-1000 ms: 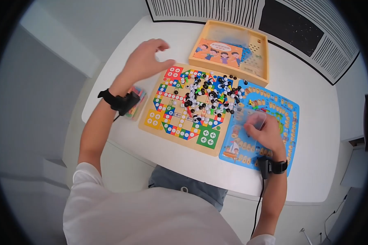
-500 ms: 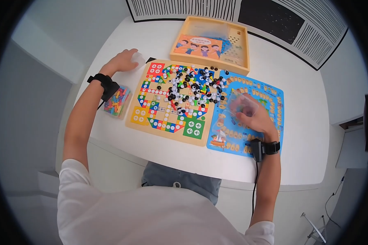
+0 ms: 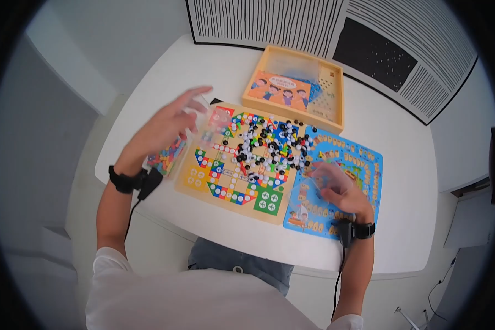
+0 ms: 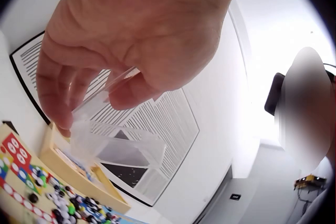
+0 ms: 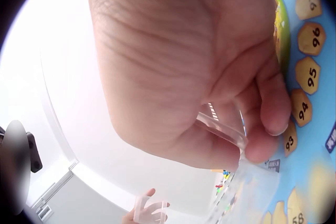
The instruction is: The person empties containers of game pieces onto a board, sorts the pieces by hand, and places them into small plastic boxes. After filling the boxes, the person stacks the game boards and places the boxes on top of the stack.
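My left hand (image 3: 162, 129) pinches a clear plastic container (image 4: 128, 148) between thumb and fingers. It is raised beside the left edge of the flying-chess board (image 3: 195, 195). My right hand (image 3: 344, 192) grips another clear plastic container (image 5: 257, 179) by its wall, low over the blue number board (image 3: 371, 190). Heaped on the flying-chess board, black and white pieces (image 3: 272, 148) lie mixed with several coloured pawns. Parts of both containers are hidden behind my fingers.
A wooden box (image 3: 338, 104) at the back holds an orange booklet (image 3: 280, 89) and clear plastic. Colourful small pieces fill a clear box (image 3: 168, 157) under my left forearm. A striped black-and-white panel (image 3: 264, 27) stands along the table's far edge.
My left hand went to the clear container at the back left, took hold of it and brought it up toward the board. My right hand keeps its container over the blue board.
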Available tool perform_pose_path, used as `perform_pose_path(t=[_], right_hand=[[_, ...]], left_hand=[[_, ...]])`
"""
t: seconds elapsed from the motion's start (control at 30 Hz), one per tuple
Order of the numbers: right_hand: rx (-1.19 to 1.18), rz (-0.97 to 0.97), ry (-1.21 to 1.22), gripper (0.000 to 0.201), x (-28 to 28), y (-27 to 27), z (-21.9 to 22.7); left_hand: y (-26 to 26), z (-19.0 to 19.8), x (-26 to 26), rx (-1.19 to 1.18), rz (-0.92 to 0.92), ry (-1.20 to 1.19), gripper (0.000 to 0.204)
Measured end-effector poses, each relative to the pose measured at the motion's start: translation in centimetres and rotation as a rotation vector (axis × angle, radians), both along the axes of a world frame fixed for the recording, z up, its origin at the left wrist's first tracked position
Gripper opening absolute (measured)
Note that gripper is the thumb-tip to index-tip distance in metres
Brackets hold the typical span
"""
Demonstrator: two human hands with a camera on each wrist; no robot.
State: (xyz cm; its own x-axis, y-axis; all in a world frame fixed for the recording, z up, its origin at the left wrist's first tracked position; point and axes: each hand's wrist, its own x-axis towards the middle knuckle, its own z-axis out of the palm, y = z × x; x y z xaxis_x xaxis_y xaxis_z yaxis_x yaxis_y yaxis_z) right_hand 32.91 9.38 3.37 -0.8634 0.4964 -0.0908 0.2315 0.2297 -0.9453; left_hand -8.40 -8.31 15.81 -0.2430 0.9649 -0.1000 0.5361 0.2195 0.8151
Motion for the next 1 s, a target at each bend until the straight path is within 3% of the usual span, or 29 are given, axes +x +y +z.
perform_pose_path(t=[0.07,0.3,0.4,0.47,0.5,0.57,0.63,0.7,0.77,0.9,1.0], right_hand=[[-0.044,0.016,-0.018,0.071,-0.1,-0.1,0.6],[-0.111,-0.009,-0.081,0.081,-0.7,-0.3,1.2],[-0.221,0.021,-0.077,0.086,-0.6,-0.5,1.0],[-0.184,0.14,-0.022,0.099,-1.0,-0.5,1.2],[-0.196,0.123,-0.032,0.099,-1.0,-0.5,1.1],[-0.176,0.192,-0.004,0.105,-0.9,-0.1,1.0],[-0.148,0.208,0.032,0.107,-0.6,0.2,-0.1],[-0.311,0.202,-0.001,0.11,-0.3,0.1,-0.3],[-0.314,0.19,-0.039,0.112,-0.2,0.4,-0.1],[-0.393,0.201,0.028,0.101,0.4,0.4,-0.8],[-0.279,0.27,0.034,0.101,0.2,0.6,-1.0]], left_hand=[[-1.4,-1.1,0.8,-0.048,-0.097,-0.189,0.064],[-1.9,-0.7,-1.7,-0.225,-0.006,-0.166,0.053],[-2.0,-2.1,-2.1,-0.194,-0.066,-0.125,0.051],[-3.0,-2.4,0.0,-0.209,-0.27,-0.287,0.052],[-3.2,-3.1,0.8,-0.221,-0.285,-0.299,0.052],[-3.2,-4.6,2.5,-0.199,-0.366,-0.131,0.056],[-2.6,-6.6,3.6,-0.175,-0.475,-0.172,0.055],[-2.0,-6.9,5.1,-0.165,-0.526,-0.138,0.052],[-1.7,-6.1,6.4,-0.243,-0.548,-0.117,0.053],[-2.4,-9.0,8.0,-0.062,-0.576,-0.037,0.063],[-2.9,-8.6,8.7,-0.134,-0.476,0.003,0.067]])
